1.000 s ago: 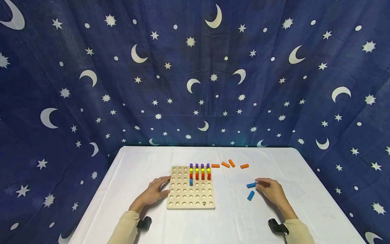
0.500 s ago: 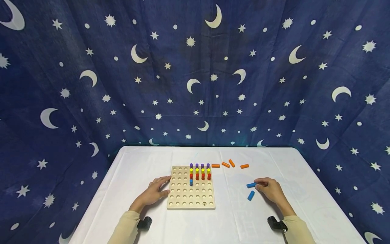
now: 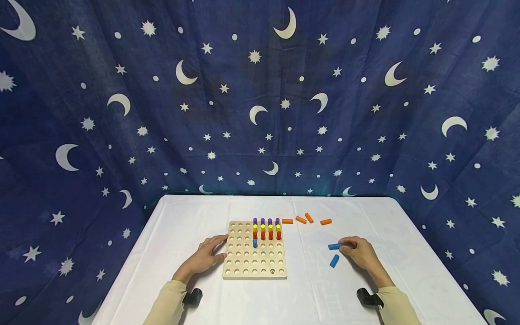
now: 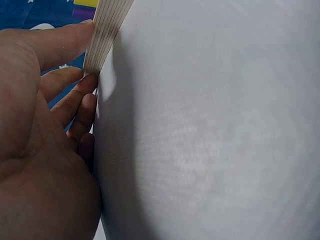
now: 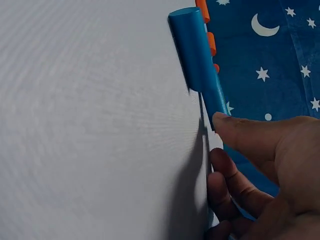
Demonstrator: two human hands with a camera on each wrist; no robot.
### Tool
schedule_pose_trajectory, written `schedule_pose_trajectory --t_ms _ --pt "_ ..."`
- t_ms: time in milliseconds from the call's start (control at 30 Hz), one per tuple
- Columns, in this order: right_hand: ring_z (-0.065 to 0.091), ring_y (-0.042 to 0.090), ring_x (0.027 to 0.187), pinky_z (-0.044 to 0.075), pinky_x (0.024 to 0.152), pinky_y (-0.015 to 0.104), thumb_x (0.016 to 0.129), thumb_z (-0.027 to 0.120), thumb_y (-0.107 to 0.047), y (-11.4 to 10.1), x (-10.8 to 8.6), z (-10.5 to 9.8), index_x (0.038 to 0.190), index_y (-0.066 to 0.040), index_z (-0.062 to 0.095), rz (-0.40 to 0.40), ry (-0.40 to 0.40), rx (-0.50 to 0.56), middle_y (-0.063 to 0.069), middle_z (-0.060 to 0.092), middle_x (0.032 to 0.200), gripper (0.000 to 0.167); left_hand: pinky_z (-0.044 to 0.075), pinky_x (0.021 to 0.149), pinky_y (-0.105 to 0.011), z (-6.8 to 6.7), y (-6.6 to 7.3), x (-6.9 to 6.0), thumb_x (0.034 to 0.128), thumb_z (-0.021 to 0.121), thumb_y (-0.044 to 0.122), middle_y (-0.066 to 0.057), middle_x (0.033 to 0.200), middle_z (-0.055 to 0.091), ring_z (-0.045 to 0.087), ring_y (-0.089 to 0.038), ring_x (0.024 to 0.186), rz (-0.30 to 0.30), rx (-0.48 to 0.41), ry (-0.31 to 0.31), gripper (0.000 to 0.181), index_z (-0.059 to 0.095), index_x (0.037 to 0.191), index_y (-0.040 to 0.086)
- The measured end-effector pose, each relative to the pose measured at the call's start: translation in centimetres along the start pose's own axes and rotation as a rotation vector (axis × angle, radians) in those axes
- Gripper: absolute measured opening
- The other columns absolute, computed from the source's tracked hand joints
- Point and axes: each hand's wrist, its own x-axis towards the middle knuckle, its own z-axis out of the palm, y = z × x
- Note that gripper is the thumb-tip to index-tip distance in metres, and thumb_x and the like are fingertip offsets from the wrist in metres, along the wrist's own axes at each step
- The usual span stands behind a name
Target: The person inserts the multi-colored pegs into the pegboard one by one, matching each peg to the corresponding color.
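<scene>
A square wooden pegboard [image 3: 239,266] with rows of round holes lies on the table, slightly left of centre. In its upper right stand purple pegs [image 3: 262,220], yellow pegs [image 3: 262,228] and red pegs [image 3: 271,235], with one blue peg [image 3: 254,243] below them. My left hand [image 3: 209,254] rests at the board's left edge, fingertips and thumb touching its side [image 4: 102,37]. On the right, my right hand [image 3: 360,253] pinches the right end of a lying blue peg [image 3: 334,246] between thumb and index finger. Another blue peg [image 3: 334,261] lies just nearer, also large in the right wrist view.
Several orange pegs [image 3: 301,220] lie loose behind and right of the board. A white cloth [image 3: 308,298] covers the table. A dark blue curtain [image 3: 227,113] with moons and stars hangs behind it. Black wrist devices [image 3: 369,299] sit on both arms.
My right thumb and index finger have shifted slightly left onto the end of the blue peg, which has barely moved. My left hand and the board have stayed still.
</scene>
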Motion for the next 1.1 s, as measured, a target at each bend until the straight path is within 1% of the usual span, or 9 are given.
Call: schedule_pose_trajectory --t_ms 167,233,400,500,600,700,867,933,1100 --pt "0.068 0.027 0.096 0.054 0.087 0.044 0.090 0.070 -0.010 -0.4 0.1 0.0 0.108 -0.006 0.071 0.007 0.000 0.055 0.012 0.074 0.104 0.019 0.024 0.117 -0.060 0.0 0.1 0.0 0.0893 0.069 0.031 -0.005 0.150 0.048 0.037 -0.032 0.141 0.008 0.001 0.004 0.061 0.048 0.146 0.020" --pt "0.069 0.023 0.097 0.055 0.087 0.039 0.091 0.069 -0.011 -0.8 0.2 -0.1 0.110 -0.007 0.070 0.011 -0.001 0.090 0.011 0.074 0.105 0.020 0.024 0.118 -0.059 -0.1 0.2 0.0 0.0894 0.069 0.029 -0.006 0.150 0.048 0.038 -0.031 0.141 0.016 0.000 0.005 0.061 0.049 0.146 0.019" --pt "0.069 0.007 0.086 0.056 0.074 0.021 0.094 0.066 -0.012 -2.0 0.7 -0.2 0.116 -0.002 0.066 0.032 -0.009 0.264 0.015 0.073 0.106 0.025 0.024 0.117 -0.059 0.0 0.1 0.0 0.0895 0.069 0.028 -0.006 0.149 0.049 0.039 -0.031 0.140 0.027 -0.001 0.007 0.060 0.049 0.145 0.017" --pt "0.067 0.001 0.081 0.059 0.071 0.021 0.095 0.064 -0.010 -2.8 0.8 -0.1 0.121 0.004 0.062 0.044 -0.013 0.382 0.018 0.071 0.107 0.029 0.024 0.117 -0.059 -0.1 0.1 0.0 0.0899 0.069 0.028 -0.006 0.150 0.048 0.038 -0.031 0.140 0.028 -0.004 0.003 0.061 0.048 0.146 0.017" --pt "0.068 0.000 0.081 0.061 0.074 0.026 0.096 0.063 -0.010 -3.7 0.7 -0.1 0.125 0.005 0.060 0.054 -0.013 0.458 0.019 0.070 0.108 0.033 0.024 0.117 -0.058 -0.1 0.0 0.0 0.0902 0.069 0.028 -0.006 0.150 0.048 0.039 -0.031 0.140 0.033 -0.004 -0.001 0.061 0.048 0.146 0.017" --pt "0.068 0.000 0.084 0.061 0.078 0.029 0.095 0.064 -0.008 -4.7 0.6 -0.2 0.126 0.005 0.060 0.044 -0.009 0.484 0.020 0.068 0.110 0.034 0.025 0.117 -0.059 -0.1 -0.1 0.0 0.0901 0.069 0.028 -0.006 0.150 0.048 0.039 -0.031 0.139 0.038 -0.003 0.000 0.061 0.048 0.146 0.017" --pt "0.068 -0.001 0.087 0.061 0.082 0.034 0.094 0.062 -0.002 -6.0 0.4 -0.2 0.127 0.004 0.060 0.017 -0.018 0.487 0.024 0.066 0.116 0.033 0.024 0.116 -0.059 -0.1 -0.2 0.0 0.0898 0.069 0.028 -0.007 0.149 0.049 0.039 -0.032 0.139 0.045 -0.010 0.002 0.061 0.048 0.146 0.017" --pt "0.067 -0.002 0.087 0.061 0.082 0.032 0.094 0.064 -0.003 -6.5 0.2 -0.2 0.127 0.004 0.060 0.007 -0.028 0.498 0.024 0.066 0.117 0.035 0.024 0.116 -0.059 -0.1 -0.2 0.0 0.0898 0.069 0.028 -0.007 0.149 0.049 0.039 -0.031 0.139 0.045 -0.006 0.000 0.061 0.048 0.146 0.017" --pt "0.067 0.000 0.090 0.059 0.080 0.021 0.090 0.071 -0.009 -7.8 -0.4 -0.1 0.126 0.002 0.061 -0.050 -0.055 0.534 0.024 0.066 0.117 0.040 0.024 0.117 -0.059 -0.1 -0.3 0.0 0.0897 0.069 0.030 -0.007 0.150 0.048 0.039 -0.031 0.140 0.043 0.004 0.002 0.061 0.048 0.146 0.017"
